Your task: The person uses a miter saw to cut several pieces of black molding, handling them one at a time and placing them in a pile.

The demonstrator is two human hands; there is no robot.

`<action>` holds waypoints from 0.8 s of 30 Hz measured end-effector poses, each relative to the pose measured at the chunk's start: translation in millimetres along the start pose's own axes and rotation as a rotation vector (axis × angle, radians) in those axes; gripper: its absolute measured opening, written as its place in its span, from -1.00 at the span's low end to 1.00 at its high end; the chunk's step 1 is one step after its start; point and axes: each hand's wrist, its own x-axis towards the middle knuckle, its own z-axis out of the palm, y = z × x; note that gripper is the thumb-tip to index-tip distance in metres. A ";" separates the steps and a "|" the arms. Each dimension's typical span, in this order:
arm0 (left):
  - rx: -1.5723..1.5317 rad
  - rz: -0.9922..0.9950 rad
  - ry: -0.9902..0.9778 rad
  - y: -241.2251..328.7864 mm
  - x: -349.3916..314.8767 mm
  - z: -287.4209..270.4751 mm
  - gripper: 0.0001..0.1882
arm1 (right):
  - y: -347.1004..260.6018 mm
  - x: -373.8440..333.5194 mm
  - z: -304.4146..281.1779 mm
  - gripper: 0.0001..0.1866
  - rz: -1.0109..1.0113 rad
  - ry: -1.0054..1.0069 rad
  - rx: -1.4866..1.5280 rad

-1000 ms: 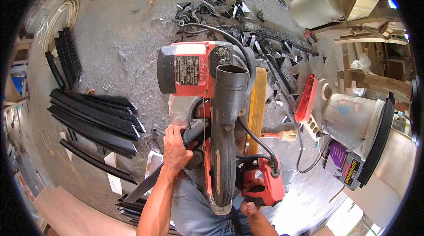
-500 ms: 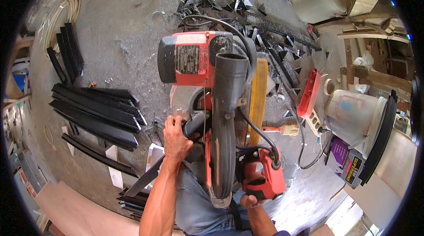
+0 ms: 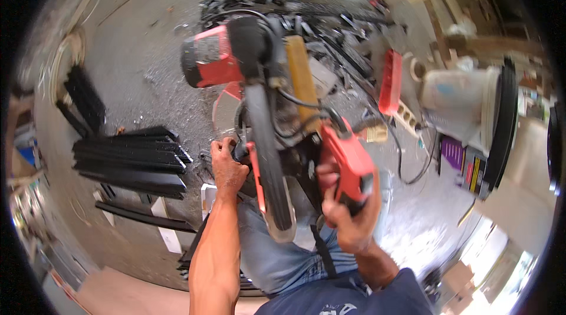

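Note:
A red and black miter saw [image 3: 268, 156], blurred by motion, stands in front of me with its blade guard pointing toward my lap. Wrapped round its red handle [image 3: 354, 164] on the right is my right hand [image 3: 348, 220], thumb on the near side. My left hand [image 3: 229, 167] is closed at the left side of the saw, beside a dark part of it; what lies under the fingers is hidden. A dark strip [image 3: 200, 235] runs beneath my left forearm. Left of that hand lies a stack of black cut strips [image 3: 130, 161].
Black offcuts [image 3: 330, 43] litter the floor beyond the saw. To the right are a red tool part [image 3: 390, 82], a power strip [image 3: 407, 117], a white bucket [image 3: 457, 99] and a purple box [image 3: 453, 161]. More black strips [image 3: 85, 99] lie far left. A cable [image 3: 401, 164] loops across the floor.
The saw's handle and my right hand have risen and come further into view. The saw head appears shifted left and tilted. My left hand stays closed beside it. The whole view has shifted.

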 end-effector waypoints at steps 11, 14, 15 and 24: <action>-0.076 0.090 -0.070 22.8 7.4 3.0 -0.44 | -101.6 104.8 14.7 -0.56 0.038 -0.171 -0.191; -0.070 0.100 -0.061 24.4 16.6 0.7 -0.44 | -108.2 125.7 27.0 -0.60 0.051 -0.200 -0.188; -0.075 0.105 -0.061 26.5 19.2 1.2 -0.44 | -97.3 134.2 32.3 -0.57 -0.029 -0.187 -0.239; -0.138 0.117 -0.041 27.3 18.1 13.0 -0.45 | -81.4 100.2 15.6 -0.60 -0.433 -0.030 -0.566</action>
